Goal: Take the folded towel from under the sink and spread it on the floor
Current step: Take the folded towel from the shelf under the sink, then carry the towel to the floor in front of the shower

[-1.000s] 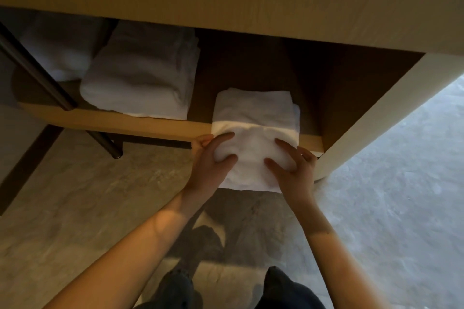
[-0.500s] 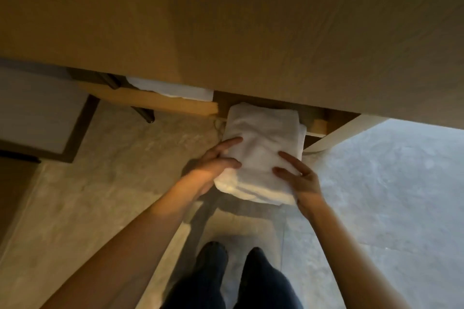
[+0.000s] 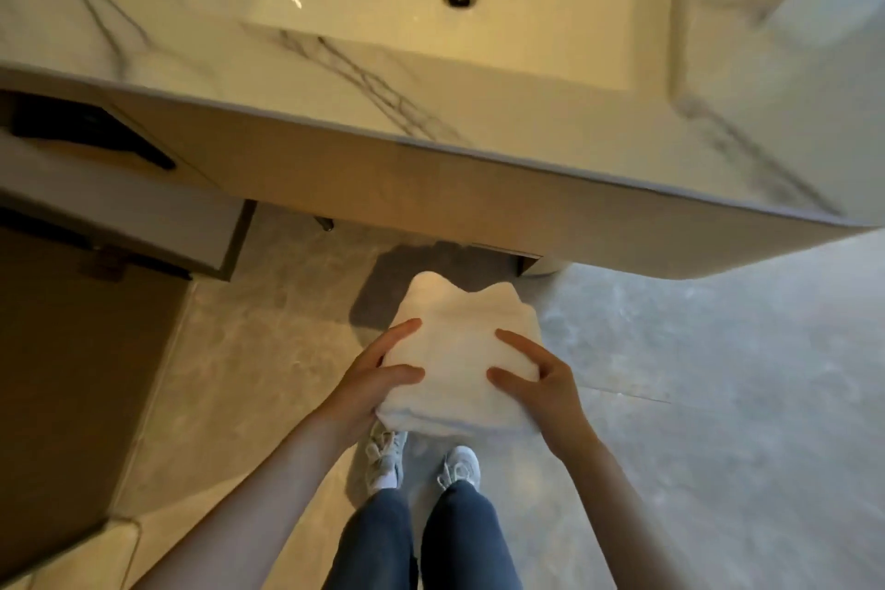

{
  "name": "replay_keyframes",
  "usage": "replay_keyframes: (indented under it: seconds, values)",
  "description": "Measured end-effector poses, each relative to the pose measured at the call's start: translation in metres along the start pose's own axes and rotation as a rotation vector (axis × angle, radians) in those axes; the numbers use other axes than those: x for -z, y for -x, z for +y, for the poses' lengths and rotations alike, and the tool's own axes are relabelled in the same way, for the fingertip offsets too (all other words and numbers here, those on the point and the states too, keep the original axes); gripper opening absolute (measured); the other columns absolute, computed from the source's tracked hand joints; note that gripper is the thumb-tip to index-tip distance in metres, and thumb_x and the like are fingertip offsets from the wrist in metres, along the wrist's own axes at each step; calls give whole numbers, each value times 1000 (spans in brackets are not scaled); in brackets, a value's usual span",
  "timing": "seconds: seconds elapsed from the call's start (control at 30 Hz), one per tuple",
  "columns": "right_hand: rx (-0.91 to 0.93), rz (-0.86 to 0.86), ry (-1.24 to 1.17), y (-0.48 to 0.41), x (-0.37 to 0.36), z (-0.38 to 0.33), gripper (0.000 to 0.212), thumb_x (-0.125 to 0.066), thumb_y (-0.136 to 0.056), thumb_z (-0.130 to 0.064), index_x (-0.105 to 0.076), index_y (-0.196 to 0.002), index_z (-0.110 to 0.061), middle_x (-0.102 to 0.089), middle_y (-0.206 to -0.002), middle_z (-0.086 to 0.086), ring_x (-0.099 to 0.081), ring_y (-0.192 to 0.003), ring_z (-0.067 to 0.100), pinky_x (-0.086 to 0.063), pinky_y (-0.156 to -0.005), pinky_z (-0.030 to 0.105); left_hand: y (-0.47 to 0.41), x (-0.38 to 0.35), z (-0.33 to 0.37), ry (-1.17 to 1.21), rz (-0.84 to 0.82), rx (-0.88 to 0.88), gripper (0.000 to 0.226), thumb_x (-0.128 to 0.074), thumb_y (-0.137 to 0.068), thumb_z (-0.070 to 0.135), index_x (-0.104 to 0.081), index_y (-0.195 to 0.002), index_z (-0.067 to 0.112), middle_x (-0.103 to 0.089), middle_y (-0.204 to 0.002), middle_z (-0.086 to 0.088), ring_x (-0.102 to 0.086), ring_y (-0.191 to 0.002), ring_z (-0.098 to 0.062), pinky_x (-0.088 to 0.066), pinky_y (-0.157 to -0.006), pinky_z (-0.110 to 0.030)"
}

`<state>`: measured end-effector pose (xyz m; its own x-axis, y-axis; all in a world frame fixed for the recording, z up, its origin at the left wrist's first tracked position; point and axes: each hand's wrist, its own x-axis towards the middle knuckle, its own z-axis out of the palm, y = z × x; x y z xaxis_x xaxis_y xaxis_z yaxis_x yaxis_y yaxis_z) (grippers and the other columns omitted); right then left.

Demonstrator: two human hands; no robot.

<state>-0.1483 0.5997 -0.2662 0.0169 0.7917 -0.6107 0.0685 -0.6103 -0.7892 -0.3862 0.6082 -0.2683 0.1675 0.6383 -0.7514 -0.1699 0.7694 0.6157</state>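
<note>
— Folded towel [image 3: 459, 369] is out from under the sink [image 3: 550, 14] now; our left hand [image 3: 368, 383] and right hand [image 3: 541, 378] clasp its sides, above the floor [image 3: 718, 398].
— So fetching is done; we spread it next.

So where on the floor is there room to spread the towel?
The grey floor right of the shoes, in front of the vanity, is bare and widest. A narrower beige strip lies left of them. It is crowded under the towel.
</note>
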Motion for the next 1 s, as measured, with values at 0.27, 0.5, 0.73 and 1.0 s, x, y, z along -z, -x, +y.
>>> replay_keyframes:
  seconds: [0.27,0.5,0.73,1.0]
  values:
    - [140,-125,-11,139,6,-132,57,-84,-68,-29,-66,-119,-45,-57,-131,-7,-63,-109,16,-58,-80,30,169,-24,83,0,-80,-186,63,-76,-76,7,-63,-124,45,-54,-133,2,-67,-104,-20,-59,-77,-36]
    - [333,-53,-83,190,-6,-220,63,-82,-64,-27,-64,-120,-48,-58,-129,-8,-61,-111,19,-58,-88,37,226,-30,167,-62,-312,-442,73,-80,-69,14,-55,-133,39,-50,-136,-8,-61,-115,-35,-57,-83,-50]
    - [544,-20,-276,222,-11,-270,64,-84,-71,-16,-63,-127,-38,-64,-127,-6,-64,-113,19,-56,-88,41,233,-45,238,-356,-263,-793,73,-80,-70,35,-49,-136,42,-49,-125,22,-56,-111,-10,-58,-83,-38]
    - [555,206,-347,242,20,-258,58,-82,-74,-14,-65,-124,-39,-68,-115,-15,-67,-106,17,-59,-84,44,213,-93,254,-475,-407,-777,77,-82,-62,40,-53,-133,44,-54,-120,26,-60,-101,1,-58,-72,-24]
